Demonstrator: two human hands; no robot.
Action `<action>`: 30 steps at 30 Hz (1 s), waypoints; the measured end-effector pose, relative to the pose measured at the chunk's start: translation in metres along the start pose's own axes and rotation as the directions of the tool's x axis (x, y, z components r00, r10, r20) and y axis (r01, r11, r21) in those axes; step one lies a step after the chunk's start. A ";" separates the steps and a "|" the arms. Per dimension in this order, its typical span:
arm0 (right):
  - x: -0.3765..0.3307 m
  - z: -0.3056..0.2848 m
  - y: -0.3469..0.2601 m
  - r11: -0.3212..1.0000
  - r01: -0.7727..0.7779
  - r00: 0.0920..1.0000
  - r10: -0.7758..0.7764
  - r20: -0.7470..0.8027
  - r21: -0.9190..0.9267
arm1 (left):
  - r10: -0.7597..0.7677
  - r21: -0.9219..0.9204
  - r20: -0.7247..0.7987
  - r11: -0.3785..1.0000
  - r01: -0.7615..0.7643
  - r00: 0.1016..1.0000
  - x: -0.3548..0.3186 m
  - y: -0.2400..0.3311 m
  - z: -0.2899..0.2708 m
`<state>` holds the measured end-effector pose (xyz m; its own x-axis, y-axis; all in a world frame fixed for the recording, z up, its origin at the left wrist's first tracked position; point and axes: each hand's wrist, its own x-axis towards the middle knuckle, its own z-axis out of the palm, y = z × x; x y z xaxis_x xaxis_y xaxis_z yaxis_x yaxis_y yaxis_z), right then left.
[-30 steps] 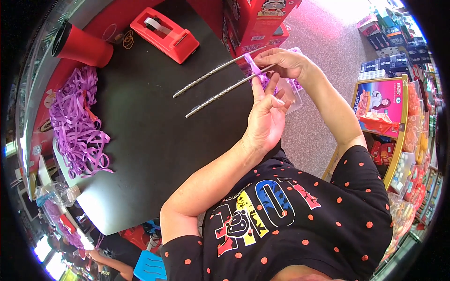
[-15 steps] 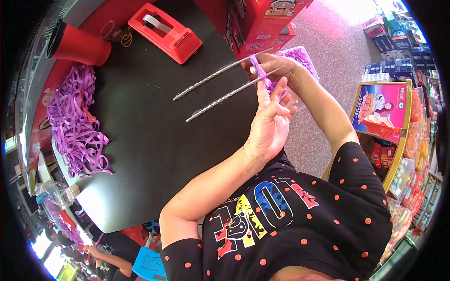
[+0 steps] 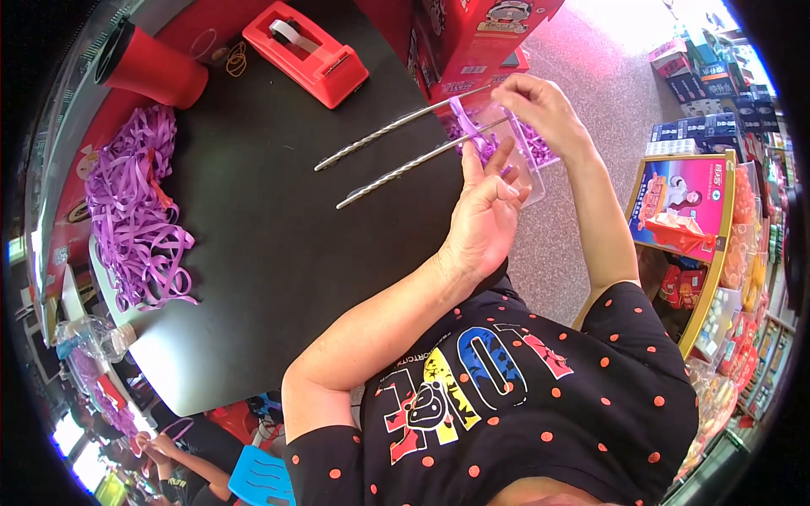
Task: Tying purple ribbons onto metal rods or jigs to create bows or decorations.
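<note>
Two thin metal rods with twisted ends (image 3: 396, 174) stick out side by side above the black table, their plain ends toward the right. A purple ribbon (image 3: 464, 118) is looped round both plain shafts. My left hand (image 3: 485, 215) is palm up below the rods, its index fingertip touching the ribbon at the nearer rod; the other fingers are apart and partly bent. Close to the rods' right ends is my right hand (image 3: 544, 110), its fingers bent together; what they pinch is hidden. What supports the rods cannot be seen. Behind them is a clear plastic bin (image 3: 533, 181) with purple ribbon pieces.
A heap of purple ribbon (image 3: 135, 219) lies at the table's left edge. Toward the back are a red tape dispenser (image 3: 308, 55), a red cup (image 3: 156, 67) and rubber bands (image 3: 237, 59). Red boxes (image 3: 472, 42) stand behind the rods. A display shelf (image 3: 683, 207) is at right.
My right hand has moved up and to the right, away from the ribbon between the rods, uncovering more of the bin. My left hand stays at the nearer rod.
</note>
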<state>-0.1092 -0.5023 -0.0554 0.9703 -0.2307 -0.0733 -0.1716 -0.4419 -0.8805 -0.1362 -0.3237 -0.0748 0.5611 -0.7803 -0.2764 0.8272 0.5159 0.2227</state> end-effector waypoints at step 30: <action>0.001 0.042 -0.025 0.858 0.220 0.933 -0.323 -0.155 -0.464 | 0.056 0.053 -0.024 0.997 -0.054 0.998 -0.005 -0.002 -0.003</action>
<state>-0.0965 -0.4553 -0.0529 0.9347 -0.2070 0.2891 -0.0130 -0.8324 -0.5540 -0.1408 -0.3196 -0.0769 0.6067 -0.7416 -0.2861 0.7928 0.5379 0.2866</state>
